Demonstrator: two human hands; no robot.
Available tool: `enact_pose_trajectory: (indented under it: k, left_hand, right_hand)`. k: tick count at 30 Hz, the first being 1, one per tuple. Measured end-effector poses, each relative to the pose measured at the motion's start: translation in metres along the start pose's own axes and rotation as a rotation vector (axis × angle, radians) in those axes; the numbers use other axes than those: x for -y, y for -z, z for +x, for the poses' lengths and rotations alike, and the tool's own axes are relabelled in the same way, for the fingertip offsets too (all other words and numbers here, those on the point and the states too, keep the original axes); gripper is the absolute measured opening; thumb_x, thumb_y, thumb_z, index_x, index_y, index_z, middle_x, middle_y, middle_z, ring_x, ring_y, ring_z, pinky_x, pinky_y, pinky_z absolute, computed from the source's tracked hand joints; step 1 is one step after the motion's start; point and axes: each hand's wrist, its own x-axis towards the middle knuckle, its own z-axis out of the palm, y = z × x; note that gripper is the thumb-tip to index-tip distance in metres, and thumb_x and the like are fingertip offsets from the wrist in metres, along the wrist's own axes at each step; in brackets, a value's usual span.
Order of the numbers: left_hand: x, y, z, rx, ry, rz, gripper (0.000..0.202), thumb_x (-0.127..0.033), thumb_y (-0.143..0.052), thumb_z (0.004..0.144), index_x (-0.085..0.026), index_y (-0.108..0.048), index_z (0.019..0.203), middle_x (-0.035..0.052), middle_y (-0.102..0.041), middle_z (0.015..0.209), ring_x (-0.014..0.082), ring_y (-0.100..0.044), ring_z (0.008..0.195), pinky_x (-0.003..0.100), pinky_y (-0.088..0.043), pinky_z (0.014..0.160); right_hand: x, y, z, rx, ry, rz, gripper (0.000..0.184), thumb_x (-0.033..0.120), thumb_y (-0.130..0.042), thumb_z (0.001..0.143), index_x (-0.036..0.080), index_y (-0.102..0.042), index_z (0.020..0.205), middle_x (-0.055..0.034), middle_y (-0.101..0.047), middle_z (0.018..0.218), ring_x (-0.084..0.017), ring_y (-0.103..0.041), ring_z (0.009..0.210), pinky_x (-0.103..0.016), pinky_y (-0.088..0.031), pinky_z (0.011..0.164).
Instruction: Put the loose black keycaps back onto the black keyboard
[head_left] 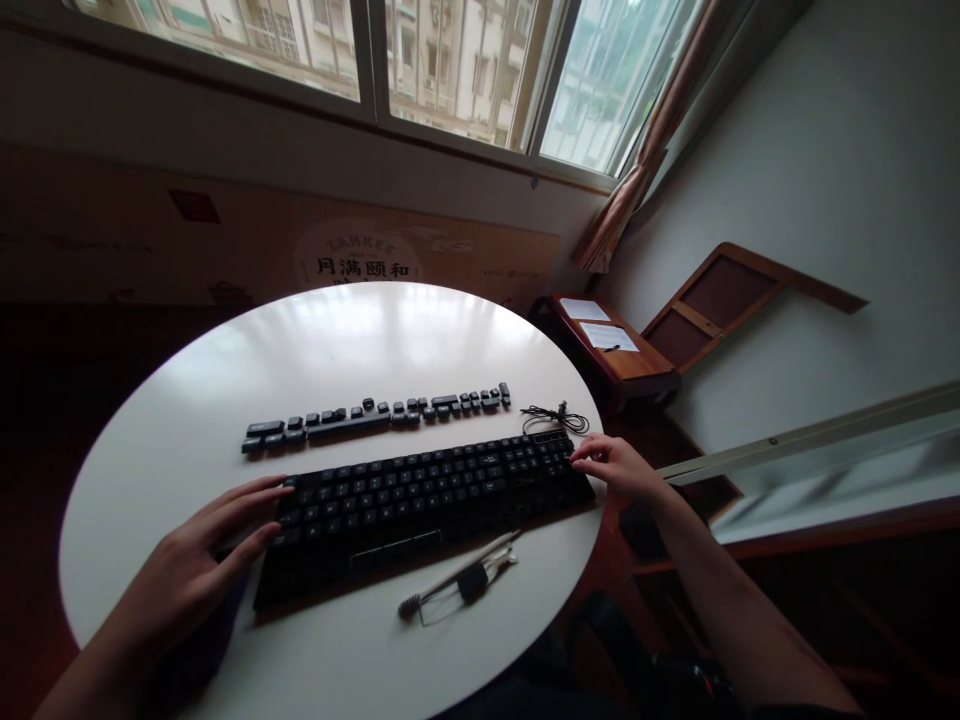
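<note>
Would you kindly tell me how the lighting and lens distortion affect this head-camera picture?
Head view: the bright window is overexposed and throws glare on the round white table; the black keyboard and both hands, left hand and right hand, sit in dim backlight; wide-angle bending curves the frame edges.

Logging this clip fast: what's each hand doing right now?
Left hand: open, fingers on the keyboard's left end, holding nothing.
Right hand: open, fingertips at the keyboard's right end, holding nothing.
</note>
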Motion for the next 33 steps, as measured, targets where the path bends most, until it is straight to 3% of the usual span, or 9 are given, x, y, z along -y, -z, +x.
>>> enact_pose_trajectory:
  k: [7,23,33]
  left_hand:
    - [-0.001,0.000,0.000,0.010,0.008,-0.004,0.059,-0.071,-0.055,0.086,-0.029,-0.071,0.123,0.0027,-0.064,0.141,0.0299,-0.063,0.128,0.037,-0.053,0.107]
    - [-0.003,0.001,0.000,-0.002,0.011,0.009,0.064,-0.076,-0.054,0.083,-0.027,-0.074,0.119,0.0053,-0.066,0.139,0.0322,-0.065,0.124,0.040,-0.056,0.103]
    - [0.005,0.000,-0.002,0.032,0.007,0.008,0.059,-0.071,-0.055,0.086,-0.029,-0.070,0.126,0.0033,-0.062,0.144,0.0307,-0.062,0.129,0.038,-0.053,0.107]
  right_hand:
    - [-0.014,-0.007,0.004,0.040,0.011,0.067,0.033,0.047,-0.075,0.080,0.017,-0.082,0.093,-0.0065,-0.065,0.090,-0.018,-0.062,0.087,-0.029,-0.050,0.081]
    - [0.004,0.002,0.012,0.111,-0.079,0.017,0.033,0.047,-0.075,0.077,0.017,-0.082,0.090,-0.0083,-0.075,0.093,-0.024,-0.070,0.093,-0.034,-0.055,0.087]
    - [0.001,-0.014,0.000,-0.101,-0.094,0.071,0.032,0.045,-0.077,0.076,0.015,-0.079,0.087,-0.0077,-0.074,0.088,-0.022,-0.070,0.085,-0.031,-0.055,0.081]
